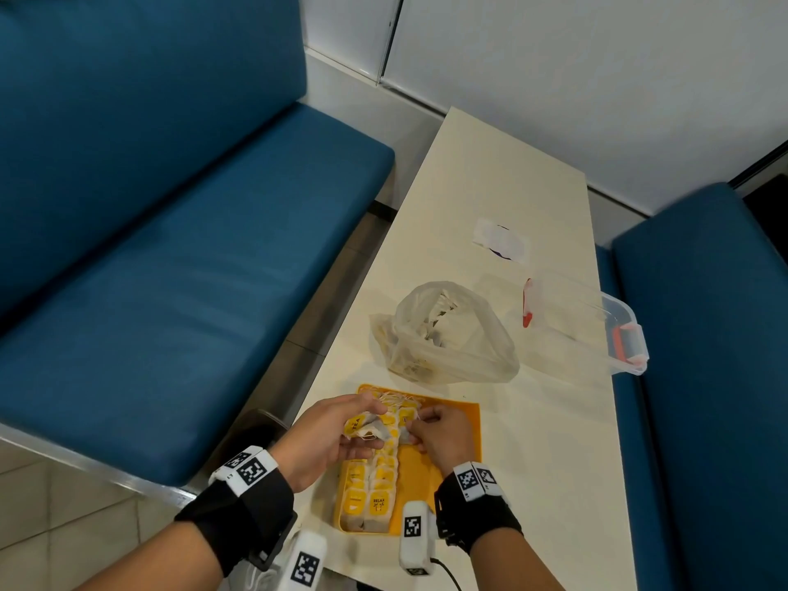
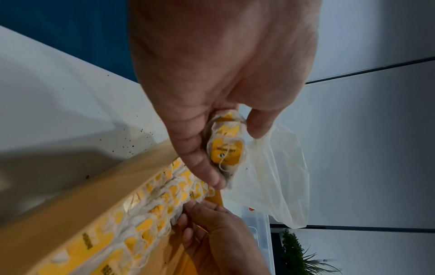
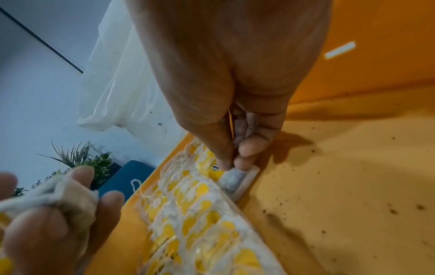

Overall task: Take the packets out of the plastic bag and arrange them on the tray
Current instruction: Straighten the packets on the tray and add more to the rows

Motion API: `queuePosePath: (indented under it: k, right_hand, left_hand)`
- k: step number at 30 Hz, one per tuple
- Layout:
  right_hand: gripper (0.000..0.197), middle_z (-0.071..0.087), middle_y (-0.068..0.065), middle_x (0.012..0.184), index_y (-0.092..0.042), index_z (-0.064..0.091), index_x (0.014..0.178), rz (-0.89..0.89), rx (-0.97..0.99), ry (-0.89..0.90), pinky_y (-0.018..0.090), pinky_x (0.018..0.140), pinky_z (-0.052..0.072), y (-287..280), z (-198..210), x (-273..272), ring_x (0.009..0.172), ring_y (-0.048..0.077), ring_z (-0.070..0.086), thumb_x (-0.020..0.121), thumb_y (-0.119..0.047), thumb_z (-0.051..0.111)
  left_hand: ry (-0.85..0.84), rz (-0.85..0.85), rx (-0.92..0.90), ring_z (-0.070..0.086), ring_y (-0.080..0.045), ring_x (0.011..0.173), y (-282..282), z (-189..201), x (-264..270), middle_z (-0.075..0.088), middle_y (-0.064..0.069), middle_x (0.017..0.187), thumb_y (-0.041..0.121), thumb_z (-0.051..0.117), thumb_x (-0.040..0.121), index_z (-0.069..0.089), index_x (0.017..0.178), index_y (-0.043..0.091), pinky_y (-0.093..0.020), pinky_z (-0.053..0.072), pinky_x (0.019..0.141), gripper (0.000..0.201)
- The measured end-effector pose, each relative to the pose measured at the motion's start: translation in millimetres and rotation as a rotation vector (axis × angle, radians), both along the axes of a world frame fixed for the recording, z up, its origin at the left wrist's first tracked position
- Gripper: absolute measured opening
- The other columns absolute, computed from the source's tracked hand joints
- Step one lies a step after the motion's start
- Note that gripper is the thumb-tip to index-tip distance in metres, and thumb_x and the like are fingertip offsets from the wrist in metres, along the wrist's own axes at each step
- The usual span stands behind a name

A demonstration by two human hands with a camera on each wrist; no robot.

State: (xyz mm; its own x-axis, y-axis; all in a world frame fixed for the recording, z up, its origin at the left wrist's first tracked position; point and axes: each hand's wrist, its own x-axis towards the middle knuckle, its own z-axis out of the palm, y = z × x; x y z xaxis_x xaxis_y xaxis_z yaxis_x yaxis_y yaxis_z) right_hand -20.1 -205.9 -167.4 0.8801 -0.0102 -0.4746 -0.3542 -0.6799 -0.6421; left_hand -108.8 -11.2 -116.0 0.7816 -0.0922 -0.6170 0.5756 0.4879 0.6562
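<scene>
A yellow tray (image 1: 458, 428) lies at the table's near edge, with rows of white tea-bag packets with yellow tags (image 1: 375, 484) on its left half. My left hand (image 1: 341, 428) hovers over the tray and grips a small bunch of packets (image 2: 227, 148). My right hand (image 1: 435, 428) pinches one packet (image 3: 233, 178) at the right edge of the rows, touching the tray floor (image 3: 341, 186). Beyond the tray sits the clear plastic bag (image 1: 447, 334), mouth open, with more packets inside.
A clear plastic box (image 1: 588, 322) with red clips stands at the table's right edge, a white paper (image 1: 503, 241) further back. Blue bench seats (image 1: 170, 292) flank the narrow table (image 1: 533, 441). Dark crumbs dot the tray floor.
</scene>
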Motion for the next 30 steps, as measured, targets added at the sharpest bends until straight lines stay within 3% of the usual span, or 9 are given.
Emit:
queuePosePath:
  k: [6, 10, 14, 16, 18, 20, 24, 27, 30]
  right_hand:
    - [0.018, 0.072, 0.005, 0.075, -0.018, 0.064, 0.075, -0.011, -0.020, -0.021, 0.043, 0.073, 0.060, 2.2, 7.2, -2.1, 0.076, 0.030, 0.070, 0.070, -0.020, 0.081]
    - [0.015, 0.065, -0.006, 0.086, -0.021, 0.064, 0.087, 0.036, -0.052, -0.214, 0.016, 0.066, 0.046, 5.3, 41.2, -17.2, 0.082, 0.014, 0.062, 0.078, -0.012, 0.072]
    - [0.034, 0.061, -0.010, 0.101, -0.032, 0.067, 0.101, 0.447, 0.202, -0.434, 0.012, 0.065, 0.044, 13.3, 85.8, -40.8, 0.077, 0.014, 0.062, 0.078, -0.009, 0.072]
    - [0.034, 0.059, -0.010, 0.101, -0.034, 0.068, 0.106, 0.655, 0.194, -0.462, 0.012, 0.065, 0.042, 17.6, 92.3, -46.9, 0.074, 0.014, 0.060, 0.080, -0.012, 0.075]
    - [0.027, 0.057, -0.011, 0.097, -0.031, 0.069, 0.103, 0.718, 0.131, -0.483, 0.018, 0.068, 0.047, 21.0, 92.4, -48.8, 0.074, 0.010, 0.058, 0.082, -0.013, 0.072]
    - [0.018, 0.056, -0.009, 0.093, -0.024, 0.070, 0.096, 0.696, 0.088, -0.486, 0.027, 0.071, 0.051, 21.0, 88.9, -49.0, 0.075, 0.008, 0.057, 0.084, -0.012, 0.065]
    - [0.013, 0.065, -0.009, 0.084, -0.022, 0.072, 0.086, 0.507, 0.152, -0.429, 0.022, 0.071, 0.052, 15.5, 86.8, -48.6, 0.076, 0.010, 0.063, 0.083, -0.009, 0.072]
    - [0.008, 0.070, -0.001, 0.072, -0.008, 0.071, 0.081, 0.172, 0.432, -0.228, 0.022, 0.061, 0.050, 7.9, 94.7, -41.1, 0.066, 0.011, 0.064, 0.081, -0.002, 0.077]
    - [0.007, 0.067, 0.003, 0.065, -0.001, 0.069, 0.081, 0.125, 0.418, -0.125, 0.019, 0.051, 0.042, -3.7, 93.9, -29.9, 0.057, 0.013, 0.059, 0.082, -0.001, 0.076]
  left_hand:
    - [0.040, -0.016, -0.008, 0.076, -0.032, 0.096, 2.1, 4.3, -0.2, 0.075, -0.014, 0.115, 0.046, 0.050, 0.102, 0.078, 0.109, 0.009, -0.039, 0.062, 0.083, 0.046]
    - [0.034, -0.039, -0.007, 0.075, -0.035, 0.101, 2.5, 6.7, 1.7, 0.076, -0.015, 0.112, 0.046, 0.048, 0.104, 0.074, 0.116, 0.009, -0.045, 0.059, 0.094, 0.047]
    - [-0.001, -0.052, -0.025, 0.074, -0.036, 0.099, 1.3, 6.7, 4.5, 0.072, -0.019, 0.120, 0.040, 0.053, 0.104, 0.071, 0.120, 0.007, -0.044, 0.057, 0.094, 0.041]
    - [-0.040, -0.078, -0.046, 0.071, -0.032, 0.094, -1.4, 6.3, 4.6, 0.072, -0.021, 0.120, 0.036, 0.052, 0.104, 0.070, 0.121, 0.006, -0.042, 0.056, 0.092, 0.039]
    - [-0.066, -0.108, -0.058, 0.067, -0.030, 0.094, -4.5, 6.5, 4.5, 0.072, -0.022, 0.119, 0.034, 0.052, 0.105, 0.070, 0.120, 0.005, -0.044, 0.055, 0.095, 0.038]
    - [-0.076, -0.131, -0.055, 0.069, -0.030, 0.097, -5.9, 7.2, 4.4, 0.072, -0.022, 0.119, 0.032, 0.054, 0.104, 0.069, 0.122, 0.005, -0.048, 0.053, 0.101, 0.036]
    - [-0.040, -0.093, -0.008, 0.073, -0.038, 0.104, -2.1, 7.2, 3.0, 0.072, -0.021, 0.119, 0.030, 0.058, 0.102, 0.069, 0.121, 0.007, -0.045, 0.057, 0.094, 0.031]
    - [-0.015, 0.002, -0.005, 0.074, -0.038, 0.099, 2.2, 5.9, 2.2, 0.072, -0.021, 0.117, 0.031, 0.056, 0.103, 0.071, 0.116, 0.005, -0.042, 0.060, 0.085, 0.033]
    - [-0.018, 0.029, 0.032, 0.074, -0.033, 0.090, 5.2, 4.7, 1.7, 0.072, -0.021, 0.115, 0.032, 0.056, 0.103, 0.072, 0.114, 0.004, -0.037, 0.061, 0.078, 0.034]
